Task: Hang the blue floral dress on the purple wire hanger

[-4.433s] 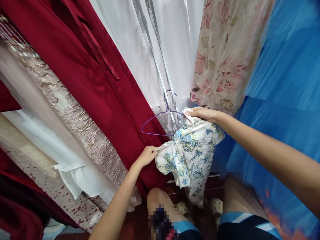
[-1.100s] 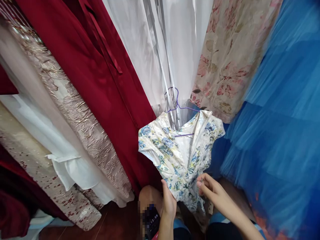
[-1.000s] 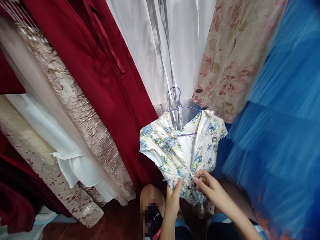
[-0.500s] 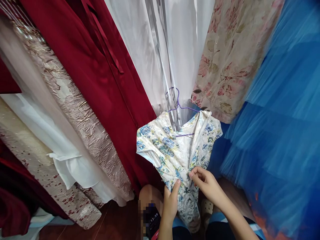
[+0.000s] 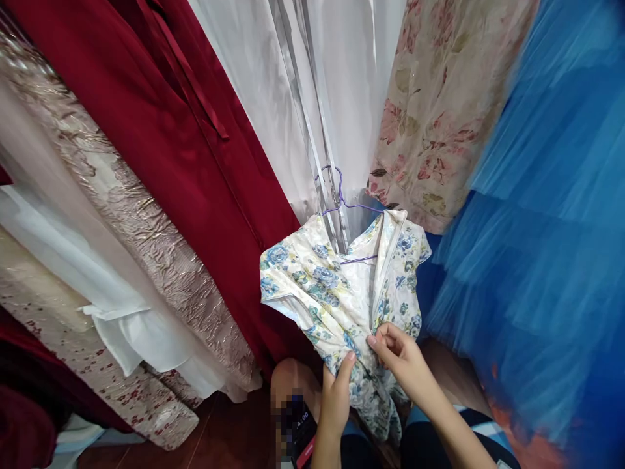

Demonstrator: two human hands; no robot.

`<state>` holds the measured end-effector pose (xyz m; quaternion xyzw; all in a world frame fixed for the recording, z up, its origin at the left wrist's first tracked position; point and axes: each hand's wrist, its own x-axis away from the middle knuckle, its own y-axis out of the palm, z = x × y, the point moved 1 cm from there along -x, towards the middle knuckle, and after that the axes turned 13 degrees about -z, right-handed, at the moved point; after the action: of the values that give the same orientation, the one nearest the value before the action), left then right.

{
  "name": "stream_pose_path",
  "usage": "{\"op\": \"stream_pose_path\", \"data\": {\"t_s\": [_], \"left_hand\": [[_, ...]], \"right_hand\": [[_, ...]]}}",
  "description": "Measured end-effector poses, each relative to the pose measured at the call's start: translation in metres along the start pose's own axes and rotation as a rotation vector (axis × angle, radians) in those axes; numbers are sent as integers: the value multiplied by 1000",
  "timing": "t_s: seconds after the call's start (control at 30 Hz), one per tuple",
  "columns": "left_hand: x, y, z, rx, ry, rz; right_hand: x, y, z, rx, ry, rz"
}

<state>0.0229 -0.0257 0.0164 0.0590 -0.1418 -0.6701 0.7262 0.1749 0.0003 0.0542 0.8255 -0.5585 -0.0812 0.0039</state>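
A white dress with blue flowers (image 5: pixel 325 277) hangs on a thin purple hanger (image 5: pixel 364 207), its back opening parted below the neck. My left hand (image 5: pixel 338 384) grips the fabric at the waist, thumb on top. At the lower end of the opening, my right hand (image 5: pixel 393 345) pinches the edge between thumb and index finger. A pale zipper (image 5: pixel 385 273) runs along the right side of the opening; whether a pull tab sits in the pinch is hidden. Past my hands, the skirt drops between my knees.
Long gowns hang close around: a dark red one (image 5: pixel 195 163), a white one (image 5: pixel 254 65) with silver ribbons, a pink floral one (image 5: pixel 430 130) and a blue tulle one (image 5: pixel 517 195). A phone (image 5: pixel 300 423) rests by my left leg, above a red-brown floor (image 5: pixel 219 430).
The view has shifted slightly, with hanging gowns moving left in the picture. Both hands keep their holds on the dress; its skirt has swung a little to the right.
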Motion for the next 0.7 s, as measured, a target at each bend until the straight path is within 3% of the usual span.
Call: {"op": "stream_pose_path", "data": {"t_s": [0.17, 0.43, 0.53, 0.63, 0.7], "left_hand": [[3, 4, 3, 0, 27, 6], [-8, -6, 0, -32, 58, 84], [-16, -14, 9, -108, 269, 205], [-12, -18, 23, -247, 573, 469], [-7, -15, 28, -352, 657, 506]], "right_hand": [[2, -2, -6, -66, 24, -64], [2, -3, -8, -121, 40, -44], [3, -5, -5, -97, 49, -37], [4, -6, 0, -80, 56, -34], [5, -5, 3, -76, 60, -39]]}}
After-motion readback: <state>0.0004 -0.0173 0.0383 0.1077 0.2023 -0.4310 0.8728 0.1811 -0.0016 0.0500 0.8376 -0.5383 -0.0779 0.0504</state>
